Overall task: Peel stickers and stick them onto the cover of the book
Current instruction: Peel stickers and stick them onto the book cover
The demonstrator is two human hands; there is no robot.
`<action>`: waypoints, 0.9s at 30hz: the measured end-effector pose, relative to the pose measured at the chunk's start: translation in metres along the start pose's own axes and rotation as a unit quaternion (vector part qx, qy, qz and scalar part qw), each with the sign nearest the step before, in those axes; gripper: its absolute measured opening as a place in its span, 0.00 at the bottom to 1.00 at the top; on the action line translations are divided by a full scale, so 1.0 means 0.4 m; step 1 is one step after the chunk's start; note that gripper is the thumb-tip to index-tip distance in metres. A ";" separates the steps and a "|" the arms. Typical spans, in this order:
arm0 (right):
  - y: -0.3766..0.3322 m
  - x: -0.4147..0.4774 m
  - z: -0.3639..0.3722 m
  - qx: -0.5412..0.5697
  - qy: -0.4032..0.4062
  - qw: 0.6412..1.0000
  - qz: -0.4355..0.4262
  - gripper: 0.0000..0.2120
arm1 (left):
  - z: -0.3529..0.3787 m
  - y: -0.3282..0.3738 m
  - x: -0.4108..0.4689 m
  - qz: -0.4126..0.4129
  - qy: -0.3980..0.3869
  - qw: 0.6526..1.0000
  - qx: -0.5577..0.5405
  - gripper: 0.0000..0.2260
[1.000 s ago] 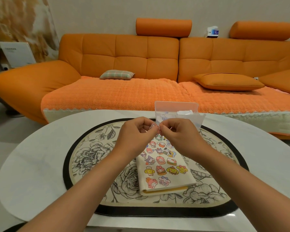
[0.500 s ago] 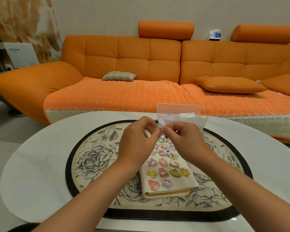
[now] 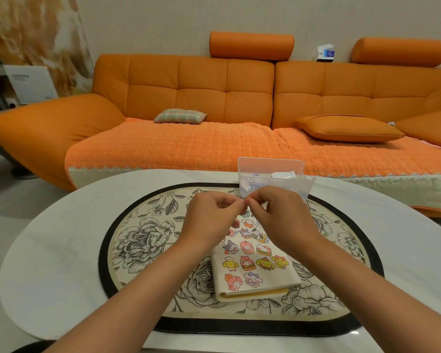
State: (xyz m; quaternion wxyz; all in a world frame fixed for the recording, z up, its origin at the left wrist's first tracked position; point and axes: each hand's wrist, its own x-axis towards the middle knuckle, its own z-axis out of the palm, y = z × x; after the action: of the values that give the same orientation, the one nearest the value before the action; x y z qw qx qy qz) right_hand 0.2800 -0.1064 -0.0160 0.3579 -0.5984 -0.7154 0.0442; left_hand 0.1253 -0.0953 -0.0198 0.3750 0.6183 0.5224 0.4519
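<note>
A cream-covered book [image 3: 255, 266] lies shut on the flowered mat, its cover carrying several cartoon stickers. Above its far end my left hand [image 3: 211, 220] and my right hand [image 3: 280, 215] meet fingertip to fingertip, fingers curled. Between them they pinch a small sticker, which is almost wholly hidden by the fingers. A clear plastic box [image 3: 273, 179] with its lid up stands just beyond my hands and holds pale sticker pieces.
The oval black-rimmed flowered mat [image 3: 143, 245] lies on a round white table [image 3: 49, 250]. An orange sofa [image 3: 214, 98] with cushions runs along the far side of the table. A white board [image 3: 31, 84] leans at the far left.
Both hands have stayed together over the book's far end, shifting slightly away from me. The pink edge of the sticker seen between the fingertips earlier is now covered.
</note>
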 end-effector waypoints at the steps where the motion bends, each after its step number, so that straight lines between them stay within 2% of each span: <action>1: 0.000 -0.001 0.001 -0.003 -0.001 1.000 0.000 0.08 | 0.001 -0.002 0.000 0.001 -0.003 1.000 0.008 0.07; 8: -0.001 -0.003 0.004 0.022 -0.008 1.000 0.016 0.07 | 0.012 -0.021 0.005 0.029 -0.013 0.999 0.024 0.08; 14: 0.004 0.003 0.007 0.097 -0.024 0.993 0.062 0.11 | 0.016 -0.026 0.008 0.043 -0.026 0.998 0.025 0.09; 22: 0.000 0.007 0.007 0.207 -0.044 0.971 0.110 0.10 | 0.014 -0.028 0.011 0.036 -0.025 0.999 0.018 0.07; 24: 0.001 0.009 0.004 0.196 -0.037 0.974 0.108 0.10 | 0.013 -0.020 0.007 0.019 -0.032 0.999 -0.013 0.07; 27: 0.008 0.010 -0.004 0.111 -0.023 0.990 0.082 0.10 | 0.010 -0.006 0.000 -0.023 -0.045 0.995 -0.086 0.06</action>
State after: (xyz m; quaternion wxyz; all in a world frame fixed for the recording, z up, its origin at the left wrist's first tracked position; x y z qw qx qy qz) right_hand 0.2836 -0.1027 -0.0146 0.4006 -0.6106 -0.6624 0.1669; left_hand 0.1285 -0.0950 -0.0232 0.4599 0.5917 0.4783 0.4578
